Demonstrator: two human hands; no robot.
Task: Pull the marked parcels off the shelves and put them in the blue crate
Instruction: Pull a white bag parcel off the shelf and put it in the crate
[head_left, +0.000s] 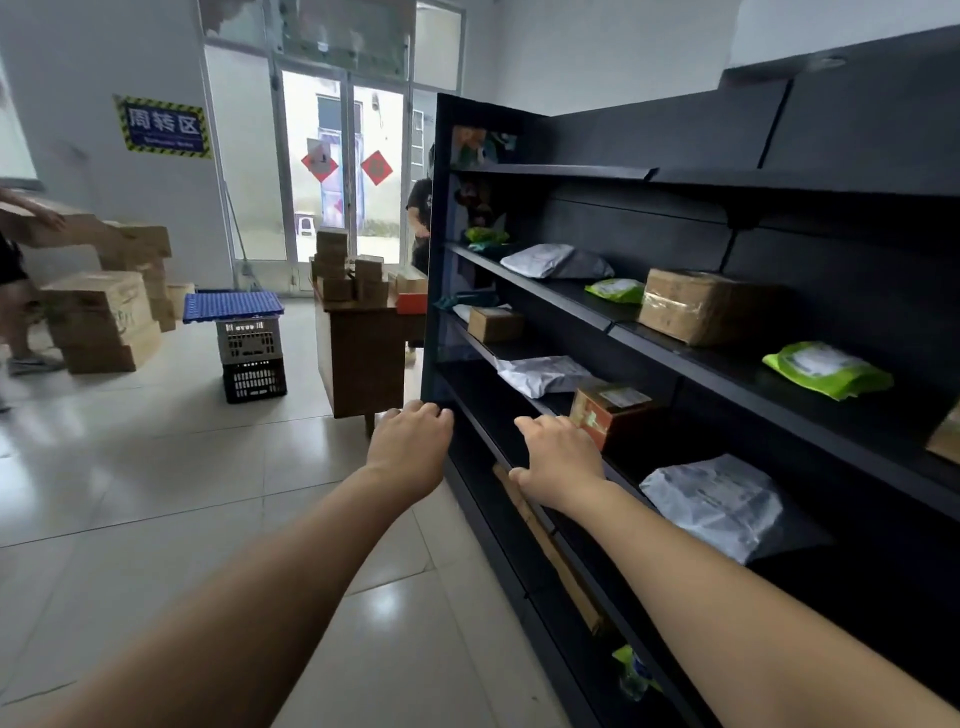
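My right hand (558, 460) is nearer: open and empty, its fingers reach the small red-and-tan box (610, 413) at the shelf's (483, 426) front edge, just ahead. My left hand (410, 447), also open, hovers off the shelf's end corner. I can't make out any mark.

My tall metal shelving unit (675, 332) is matte black. On it I see grey plastic mailer bags (717, 504), bright green pouches with white labels (826, 369), brown tape-wrapped cardboard boxes (696, 306) and a red-and-tan carton (608, 410). Beyond, a blue ridged plastic pallet (234, 306) tops grey and black slotted crates (252, 358). The wall sign (163, 127) is blue, edged in yellow-black stripes.
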